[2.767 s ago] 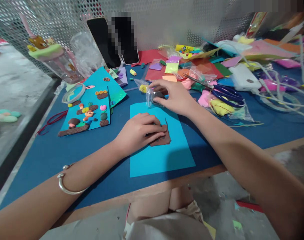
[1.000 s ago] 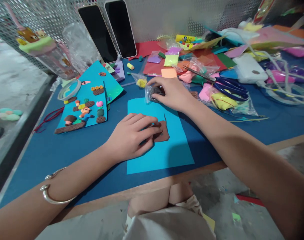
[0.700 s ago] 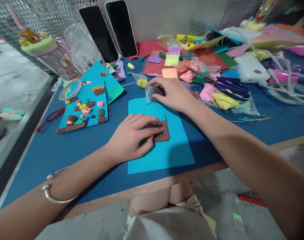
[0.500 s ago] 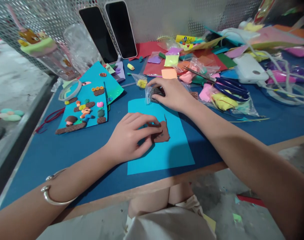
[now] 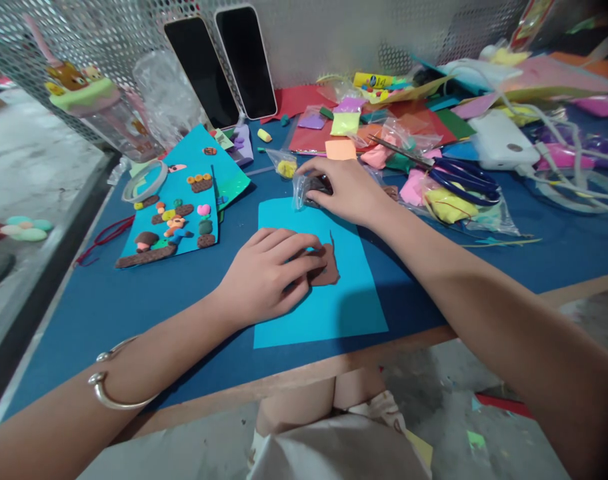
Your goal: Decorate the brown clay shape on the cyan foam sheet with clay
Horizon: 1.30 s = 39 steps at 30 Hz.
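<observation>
A light-blue sheet of paper (image 5: 309,320) lies in front of me, with a flattened piece of brown clay (image 5: 328,270) on it. My left hand (image 5: 277,270) rests over the clay's left part, fingertips touching it, fingers somewhat bent and a little apart. The left part of the clay is hidden under these fingers. Just above the sheet's top edge, my right hand (image 5: 337,187) pinches a small clear plastic bag (image 5: 299,192) holding dark clay between thumb and fingers. A small bag of yellow clay (image 5: 285,168) lies close beyond that hand.
Left stands a blue card with clay figures (image 5: 171,213), a clear tape ring (image 5: 145,181) on its corner. Two phones (image 5: 247,63) lean at the back beside a lidded cup (image 5: 109,113). Scissors (image 5: 464,179), clay bags and a white cabled device (image 5: 504,139) crowd the right.
My left fingers have shifted slightly right and lie lower over the brown clay. The right hand stays on the bag. The whole view has moved a little.
</observation>
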Available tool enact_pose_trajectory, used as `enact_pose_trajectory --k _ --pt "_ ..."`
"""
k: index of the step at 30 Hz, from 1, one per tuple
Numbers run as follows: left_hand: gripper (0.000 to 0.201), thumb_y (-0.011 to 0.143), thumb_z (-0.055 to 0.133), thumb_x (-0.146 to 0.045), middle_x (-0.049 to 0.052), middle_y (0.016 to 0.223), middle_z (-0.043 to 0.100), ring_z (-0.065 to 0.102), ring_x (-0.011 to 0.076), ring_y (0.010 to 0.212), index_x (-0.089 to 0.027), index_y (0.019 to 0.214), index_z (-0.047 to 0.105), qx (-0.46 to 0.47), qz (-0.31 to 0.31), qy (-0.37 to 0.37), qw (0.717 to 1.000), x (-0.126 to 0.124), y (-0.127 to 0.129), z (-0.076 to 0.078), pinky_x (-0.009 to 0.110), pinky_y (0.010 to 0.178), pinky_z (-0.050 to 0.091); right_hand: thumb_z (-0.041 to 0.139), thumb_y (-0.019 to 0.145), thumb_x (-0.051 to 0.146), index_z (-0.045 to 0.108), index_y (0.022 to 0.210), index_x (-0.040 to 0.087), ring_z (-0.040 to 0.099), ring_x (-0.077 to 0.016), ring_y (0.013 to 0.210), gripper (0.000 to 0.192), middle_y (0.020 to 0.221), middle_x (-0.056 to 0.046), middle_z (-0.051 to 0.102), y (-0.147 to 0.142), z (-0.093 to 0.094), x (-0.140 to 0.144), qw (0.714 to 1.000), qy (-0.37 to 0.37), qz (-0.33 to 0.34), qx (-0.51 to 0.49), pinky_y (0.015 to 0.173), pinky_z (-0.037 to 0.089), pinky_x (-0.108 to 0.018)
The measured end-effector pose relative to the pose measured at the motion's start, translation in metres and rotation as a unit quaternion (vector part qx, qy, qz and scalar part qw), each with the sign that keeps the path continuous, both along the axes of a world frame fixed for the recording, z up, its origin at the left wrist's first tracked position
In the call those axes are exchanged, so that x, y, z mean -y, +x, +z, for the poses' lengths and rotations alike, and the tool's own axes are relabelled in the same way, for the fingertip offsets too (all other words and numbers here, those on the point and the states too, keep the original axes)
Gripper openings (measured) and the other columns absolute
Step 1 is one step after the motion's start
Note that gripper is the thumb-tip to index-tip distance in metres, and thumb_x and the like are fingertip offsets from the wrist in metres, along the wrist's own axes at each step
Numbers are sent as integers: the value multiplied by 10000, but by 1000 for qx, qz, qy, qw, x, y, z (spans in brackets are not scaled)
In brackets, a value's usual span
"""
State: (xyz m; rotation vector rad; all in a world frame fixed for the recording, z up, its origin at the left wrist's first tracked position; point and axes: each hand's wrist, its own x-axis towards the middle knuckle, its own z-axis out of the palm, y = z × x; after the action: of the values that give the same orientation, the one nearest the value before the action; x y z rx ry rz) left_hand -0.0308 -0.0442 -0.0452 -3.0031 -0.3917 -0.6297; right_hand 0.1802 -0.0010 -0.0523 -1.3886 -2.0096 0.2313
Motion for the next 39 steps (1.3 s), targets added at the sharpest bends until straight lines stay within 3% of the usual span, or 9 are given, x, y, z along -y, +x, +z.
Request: enact_pose_trajectory --k 5,7,9,13,21,28,39 --pt "199 876 491 -181 68 1096 674 605 239 947 -195 1000 645 -11 -16 39 999 1 2 1 380 774 435 654 759 132 647 1104 216 652 -270 995 355 1074 -64 708 -1 2 2 1000 -15 -11 4 877 507 -429" --pt "209 879 482 -169 60 1104 667 605 235 974 -207 1022 630 15 -2 13 1000 -1 3 3 381 798 443 650 756 122 644 1120 189 648 -266 998 370 1077 -78 704 -1 4 4 1000 -18 -7 -3 884 499 -418" --pt "219 879 472 -142 56 1099 653 603 218 992 -213 1034 610 90 54 -43 994 -5 5 5 361 811 460 640 754 107 640 1128 182 643 -251 1008 381 1096 -75 696 -3 6 7 999 -13 22 -25 891 493 -395" --pt "179 883 499 -136 45 1021 633 606 170 887 -213 1012 598 237 184 -133 945 -22 4 5 301 754 495 610 785 128 630 1138 217 638 -210 1016 365 1141 -34 679 -8 13 16 991 -11 119 -68 880 493 -347" --pt "36 835 601 -191 4 901 657 612 132 767 -218 858 606 291 250 -263 885 -33 0 -3 254 658 503 597 810 160 642 1131 223 640 -207 1001 330 1120 -31 689 -18 18 24 988 -1 136 -75 868 501 -359" --pt "133 809 675 -299 35 973 644 597 133 751 -230 919 704 271 228 -240 904 -29 -3 0 260 619 501 561 811 126 645 1120 232 638 -199 1004 337 1135 -25 682 -18 18 25 986 9 140 -88 869 502 -349" --pt "99 773 711 -308 36 914 639 590 144 755 -212 796 720 277 244 -225 902 -35 -5 -4 260 593 492 579 807 145 655 1104 218 652 -202 946 316 1107 -32 699 -24 20 29 991 17 128 -46 810 494 -326"
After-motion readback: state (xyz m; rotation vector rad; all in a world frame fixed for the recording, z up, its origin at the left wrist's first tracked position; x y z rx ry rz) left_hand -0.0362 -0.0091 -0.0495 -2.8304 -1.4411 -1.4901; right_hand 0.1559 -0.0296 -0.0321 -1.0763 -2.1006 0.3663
